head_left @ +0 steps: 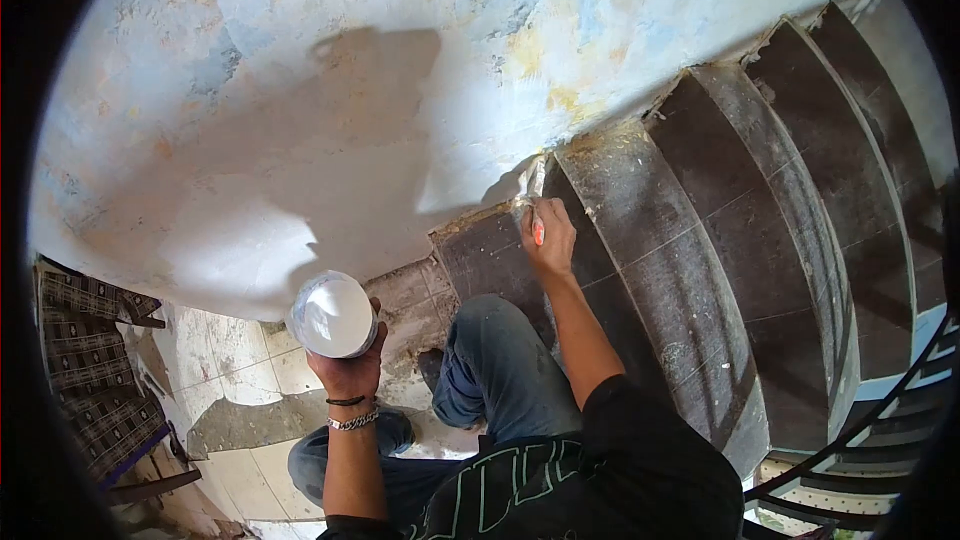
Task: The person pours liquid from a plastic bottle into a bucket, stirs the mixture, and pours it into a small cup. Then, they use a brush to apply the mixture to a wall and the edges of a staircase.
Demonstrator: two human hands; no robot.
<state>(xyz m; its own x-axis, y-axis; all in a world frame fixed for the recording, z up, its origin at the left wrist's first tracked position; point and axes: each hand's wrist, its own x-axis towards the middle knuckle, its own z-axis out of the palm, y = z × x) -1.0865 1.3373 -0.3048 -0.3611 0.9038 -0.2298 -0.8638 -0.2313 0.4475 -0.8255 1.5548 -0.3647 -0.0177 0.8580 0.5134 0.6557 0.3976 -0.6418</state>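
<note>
My left hand [352,365] is wrapped round the underside and side of a round plastic tub [300,312] with white stuff inside. It is held up in front of the wall, left of my knees. Closed round a paintbrush [533,180] with a red-orange handle end, my right hand [549,237] is at the stair corner. White coats the brush head, whose tip meets the foot of the wall [400,180] just above a dark step [490,255]. The exact contact at the tip is hard to make out.
Dark tiled stairs [720,160] with dusty, stained risers climb to the right. A black railing [900,380] curves along the lower right. Patterned dark fabric [90,340] lies at the far left, beside pale floor tiles [240,350]. My bent legs [510,360] are between both arms.
</note>
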